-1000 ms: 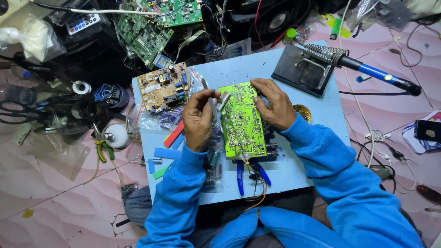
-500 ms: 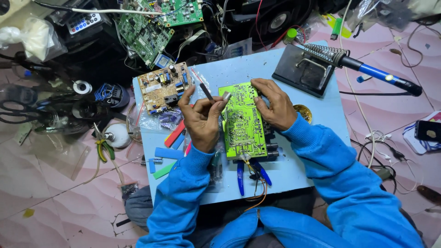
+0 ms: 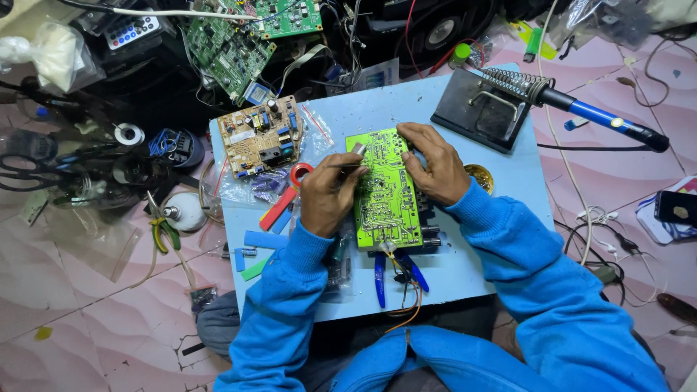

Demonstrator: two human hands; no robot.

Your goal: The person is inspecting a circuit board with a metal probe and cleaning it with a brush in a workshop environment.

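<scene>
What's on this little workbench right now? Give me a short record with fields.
Surface: small light-blue table
Left hand: holds a thin metal-tipped tool at the green board's edge
Right hand: rests on the bright green circuit board
Behind, left: tan circuit board
Behind, right: soldering iron in its coil stand
Near edge: blue-handled pliers

A circuit board (image 3: 385, 189) lies on the table (image 3: 479, 261), soldering stand (image 3: 483, 109) behind it.
</scene>
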